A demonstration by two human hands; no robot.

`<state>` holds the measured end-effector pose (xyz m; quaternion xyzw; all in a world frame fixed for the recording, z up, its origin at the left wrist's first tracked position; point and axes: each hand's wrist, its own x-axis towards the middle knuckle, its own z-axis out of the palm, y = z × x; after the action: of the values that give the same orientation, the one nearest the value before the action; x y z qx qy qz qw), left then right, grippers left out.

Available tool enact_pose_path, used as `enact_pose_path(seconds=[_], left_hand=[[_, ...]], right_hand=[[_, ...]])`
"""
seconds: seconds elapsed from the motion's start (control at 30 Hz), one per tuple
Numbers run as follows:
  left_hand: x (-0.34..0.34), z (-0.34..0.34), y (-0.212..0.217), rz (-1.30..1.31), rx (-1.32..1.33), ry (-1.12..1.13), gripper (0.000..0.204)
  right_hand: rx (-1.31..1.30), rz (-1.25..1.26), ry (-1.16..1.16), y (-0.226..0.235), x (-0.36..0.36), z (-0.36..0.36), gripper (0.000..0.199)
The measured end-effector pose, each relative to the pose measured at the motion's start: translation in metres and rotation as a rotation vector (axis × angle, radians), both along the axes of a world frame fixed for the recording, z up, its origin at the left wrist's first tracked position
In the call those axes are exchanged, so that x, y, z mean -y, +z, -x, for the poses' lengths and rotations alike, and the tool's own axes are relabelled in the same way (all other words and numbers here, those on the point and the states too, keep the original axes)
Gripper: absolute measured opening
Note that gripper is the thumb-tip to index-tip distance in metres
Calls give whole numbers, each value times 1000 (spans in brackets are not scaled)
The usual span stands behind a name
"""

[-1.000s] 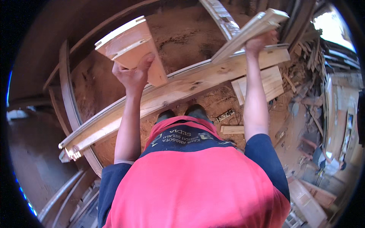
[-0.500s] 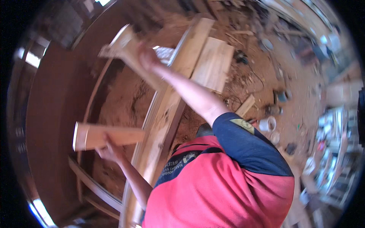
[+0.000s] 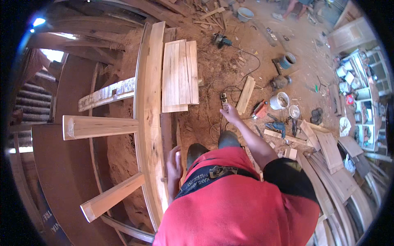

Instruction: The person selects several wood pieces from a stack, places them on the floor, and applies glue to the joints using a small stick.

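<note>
A long wooden beam (image 3: 150, 102) runs front to back at my left, with a grooved edge. Two shorter rails, the farther board (image 3: 102, 126) and the nearer board (image 3: 113, 197), stick out leftward from that edge, apart from each other. My left hand (image 3: 175, 164) is just right of the beam, fingers raised and loosely bent, with nothing seen in it. Out over the floor, my right hand (image 3: 231, 113) has its fingers partly spread and appears empty. A small socket block (image 3: 223, 98) with cables lies just beyond its fingertips.
Flat planks (image 3: 179, 76) lie beside the beam's far part. On the dusty floor are a power tool (image 3: 221, 41), a blue drill (image 3: 276, 128), a white bucket (image 3: 280, 101) and a loose wood strip (image 3: 246, 95). Boards (image 3: 332, 172) are stacked at the right, near a shelf unit (image 3: 365, 110).
Both hands have let go of the two rails, which still stick out from the beam. My hands have moved right, the right one over the floor. The view has turned too.
</note>
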<state>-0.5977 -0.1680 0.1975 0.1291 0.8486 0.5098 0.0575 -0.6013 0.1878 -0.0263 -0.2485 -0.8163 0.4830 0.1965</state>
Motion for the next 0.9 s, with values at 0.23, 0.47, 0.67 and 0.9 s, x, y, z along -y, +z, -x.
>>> enact_pose_path(seconds=[0.23,0.47,0.67,0.9], left_hand=[[-57,25,30,276,216,-496,37],[-43,57,21,320,220,-393,39],[-51,132,-5,174,159,-351,39],[-102,222,-33,-291,288,6,53]], right_hand=[[203,521,75,22,28,110,53],[389,883,29,37,76,166,96],[302,917,-11,87,58,186,83],[281,404,70,204,-29,151,40]])
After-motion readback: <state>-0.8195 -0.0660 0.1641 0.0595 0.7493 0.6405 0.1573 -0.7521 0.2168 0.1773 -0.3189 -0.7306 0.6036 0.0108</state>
